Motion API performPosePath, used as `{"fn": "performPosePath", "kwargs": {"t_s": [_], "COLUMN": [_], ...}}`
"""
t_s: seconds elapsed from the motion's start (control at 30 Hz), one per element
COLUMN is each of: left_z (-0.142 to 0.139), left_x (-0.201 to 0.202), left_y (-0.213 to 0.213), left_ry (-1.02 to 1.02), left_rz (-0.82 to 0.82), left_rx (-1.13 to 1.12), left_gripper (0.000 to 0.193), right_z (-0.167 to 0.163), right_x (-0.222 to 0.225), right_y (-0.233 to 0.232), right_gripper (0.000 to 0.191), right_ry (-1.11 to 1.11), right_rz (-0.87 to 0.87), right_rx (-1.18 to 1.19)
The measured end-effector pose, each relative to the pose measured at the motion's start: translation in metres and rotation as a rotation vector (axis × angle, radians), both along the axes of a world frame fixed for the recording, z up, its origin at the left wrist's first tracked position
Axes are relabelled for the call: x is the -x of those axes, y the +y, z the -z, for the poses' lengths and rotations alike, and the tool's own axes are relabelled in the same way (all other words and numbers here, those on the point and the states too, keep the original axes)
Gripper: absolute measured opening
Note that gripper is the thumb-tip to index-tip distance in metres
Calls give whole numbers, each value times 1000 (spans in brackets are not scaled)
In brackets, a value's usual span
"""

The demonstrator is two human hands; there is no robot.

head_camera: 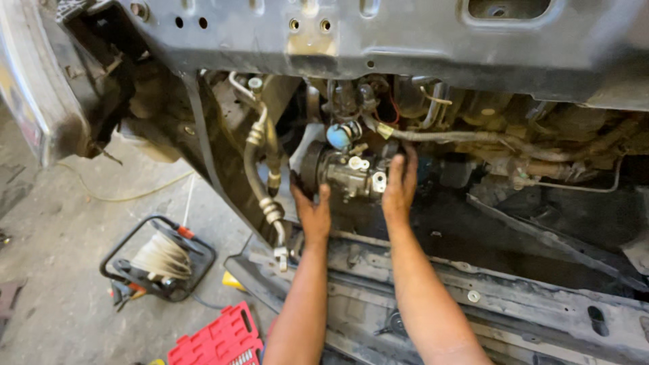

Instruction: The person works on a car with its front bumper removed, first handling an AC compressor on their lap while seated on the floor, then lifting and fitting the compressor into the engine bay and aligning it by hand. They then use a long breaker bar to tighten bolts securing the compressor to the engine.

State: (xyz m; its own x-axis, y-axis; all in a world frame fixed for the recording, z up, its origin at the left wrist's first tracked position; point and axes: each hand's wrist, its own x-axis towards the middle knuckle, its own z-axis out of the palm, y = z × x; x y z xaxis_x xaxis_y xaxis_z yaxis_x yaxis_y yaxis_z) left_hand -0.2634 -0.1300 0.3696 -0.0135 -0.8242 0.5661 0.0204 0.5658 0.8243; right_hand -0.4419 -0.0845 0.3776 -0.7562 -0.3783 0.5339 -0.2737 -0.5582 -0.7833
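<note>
Reaching into the open engine bay [473, 223], under the dark metal crossmember [405, 40], I hold the compressor [348, 174] from two sides. My left hand [312, 211] grips its pulley end and my right hand [400, 186] lies flat against its rear; both are closed on it. I judge I am seating or freeing it, so the next move needs steady support. The ribbed hose [260, 169] hangs left of the compressor.

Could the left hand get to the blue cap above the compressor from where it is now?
Probably yes: the left hand grips the compressor pulley end, and the blue cap sits just above, with no hose crossing between them.
</note>
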Motion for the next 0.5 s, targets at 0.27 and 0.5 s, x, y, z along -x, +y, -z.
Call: {"fn": "performPosePath", "kwargs": {"t_s": [0.27, 0.5], "left_z": [18, 36], "left_x": [-4, -1], "left_y": [-12, -15], "left_ry": [7, -155], "left_rz": [39, -94], "left_rx": [-184, -138], "left_gripper": [98, 102], "right_z": [16, 15], "right_x": [22, 28], "right_y": [-6, 5], "right_gripper": [63, 60], "right_ry": [-115, -28], "right_rz": [-40, 66], "right_rx": [75, 68]}}
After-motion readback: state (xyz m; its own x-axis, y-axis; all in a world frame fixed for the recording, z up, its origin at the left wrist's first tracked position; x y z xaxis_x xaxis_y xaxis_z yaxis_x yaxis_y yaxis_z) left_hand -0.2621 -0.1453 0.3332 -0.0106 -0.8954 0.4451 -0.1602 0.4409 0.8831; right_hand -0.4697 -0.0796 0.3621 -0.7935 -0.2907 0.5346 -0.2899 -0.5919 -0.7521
